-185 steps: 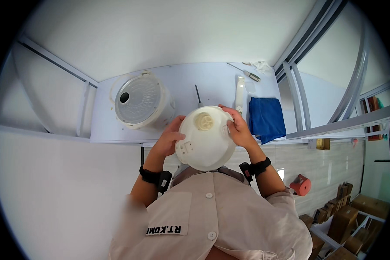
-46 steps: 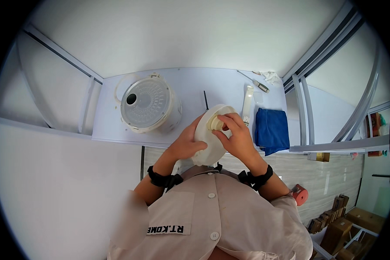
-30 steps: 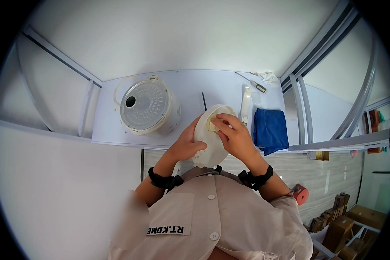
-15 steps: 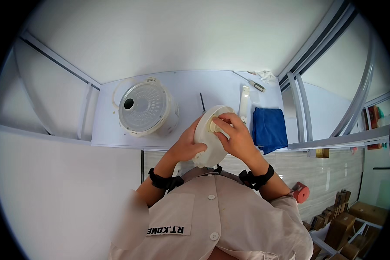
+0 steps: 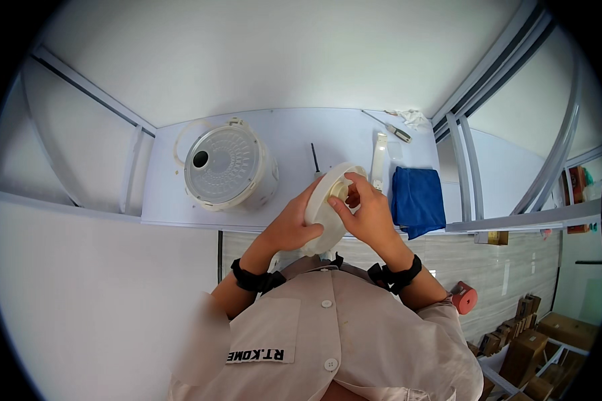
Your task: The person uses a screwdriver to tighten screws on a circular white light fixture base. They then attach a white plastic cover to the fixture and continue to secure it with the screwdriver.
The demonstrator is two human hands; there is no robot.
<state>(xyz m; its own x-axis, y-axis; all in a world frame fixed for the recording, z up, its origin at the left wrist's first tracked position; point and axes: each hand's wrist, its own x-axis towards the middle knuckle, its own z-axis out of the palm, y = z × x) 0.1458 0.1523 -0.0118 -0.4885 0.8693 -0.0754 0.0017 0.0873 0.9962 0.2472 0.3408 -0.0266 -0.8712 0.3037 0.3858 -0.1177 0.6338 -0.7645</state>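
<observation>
Over the table's front edge I hold a white round cover (image 5: 324, 230), tilted on its side, like the outer lid of a rice cooker. My left hand (image 5: 297, 220) grips its left rim, thumb across the inner face. On that face sits a small cream round fitting (image 5: 340, 190), and the fingers of my right hand (image 5: 366, 210) are closed about it, with the thumb against it. Part of the fitting is hidden by the fingers. To the left stands the white rice cooker (image 5: 264, 177) with a grey ribbed top (image 5: 226, 160) and a dark round hole.
A screwdriver (image 5: 398, 134) lies at the back right beside crumpled white tissue (image 5: 411, 119). Nearer are a long white plastic strip (image 5: 379, 160) and a folded blue cloth (image 5: 417, 198). A dark shaft (image 5: 315, 157) points away behind the cover. Metal frame posts border the table (image 5: 291, 127).
The cover has turned more edge-on and shifted slightly right. My right fingers have curled further around the round fitting, while my left hand keeps its hold on the rim.
</observation>
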